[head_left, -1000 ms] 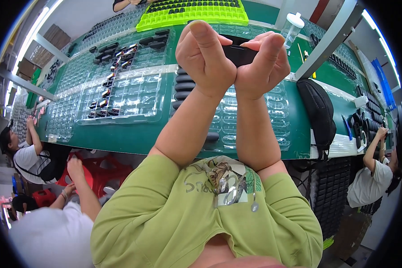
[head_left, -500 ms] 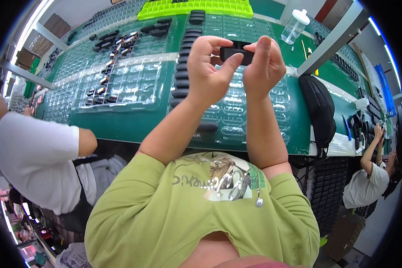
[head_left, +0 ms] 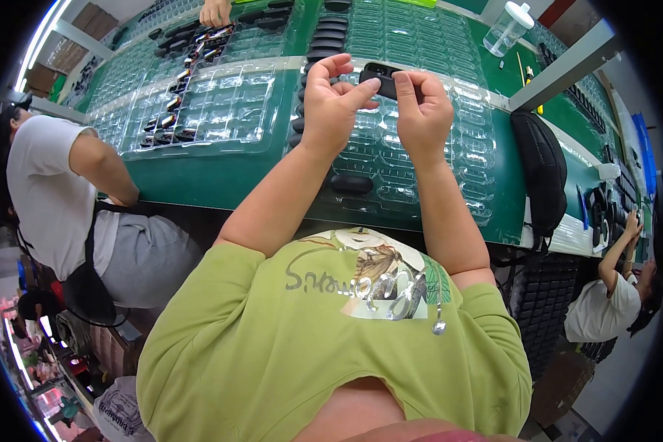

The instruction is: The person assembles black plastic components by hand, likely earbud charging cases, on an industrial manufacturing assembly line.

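Note:
A small black oblong case (head_left: 381,79) with a hollow in its upper face is gripped at its right end by my right hand (head_left: 425,114), thumb over its front. My left hand (head_left: 330,107) is at the left end of the case, its fingers spread and its thumb tip at the case's edge; whether it presses there I cannot tell. Below the hands lies a clear plastic tray (head_left: 390,158) of moulded pockets. One similar black case (head_left: 352,184) lies in its near left corner. Up the tray's left side runs a column of black cases (head_left: 328,38).
Another clear tray (head_left: 236,110) to the left bears small black and metallic parts (head_left: 171,118). A co-worker's hand (head_left: 215,12) is over its far end. To the right are a clear jug (head_left: 507,31), a grey post (head_left: 563,70) and a black bag (head_left: 541,173). Co-workers flank me.
My left hand has loosened from the case and its fingers have spread, while my right keeps hold. The case has tilted. The co-worker on the left has turned, and a hand appears over the left tray.

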Available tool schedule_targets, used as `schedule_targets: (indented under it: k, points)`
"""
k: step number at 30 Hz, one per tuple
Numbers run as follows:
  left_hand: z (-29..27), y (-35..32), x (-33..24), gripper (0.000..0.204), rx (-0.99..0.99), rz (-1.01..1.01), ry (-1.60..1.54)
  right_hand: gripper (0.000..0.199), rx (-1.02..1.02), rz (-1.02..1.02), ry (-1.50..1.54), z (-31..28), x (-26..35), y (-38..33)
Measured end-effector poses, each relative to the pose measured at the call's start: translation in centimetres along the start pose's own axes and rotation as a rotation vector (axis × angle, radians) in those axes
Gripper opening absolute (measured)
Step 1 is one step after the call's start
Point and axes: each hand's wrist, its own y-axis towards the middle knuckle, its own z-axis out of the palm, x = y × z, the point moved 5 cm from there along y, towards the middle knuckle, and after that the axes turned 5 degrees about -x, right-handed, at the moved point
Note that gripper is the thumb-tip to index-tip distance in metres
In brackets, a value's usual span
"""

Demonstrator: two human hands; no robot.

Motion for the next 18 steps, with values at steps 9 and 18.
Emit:
schedule_targets:
  k: [9, 18]
  points:
    - [-1.0, -0.5, 0.3, 0.045, 0.188, -0.237, -0.103, 0.061, 0.127, -0.156, 0.19, 0.0, 1.2, -1.0]
    - [-1.9, -0.8, 0.2, 0.03, 0.198, -0.274, -0.201, 0.038, 0.057, 0.242, 0.351, -0.6, 0.1, -0.7]
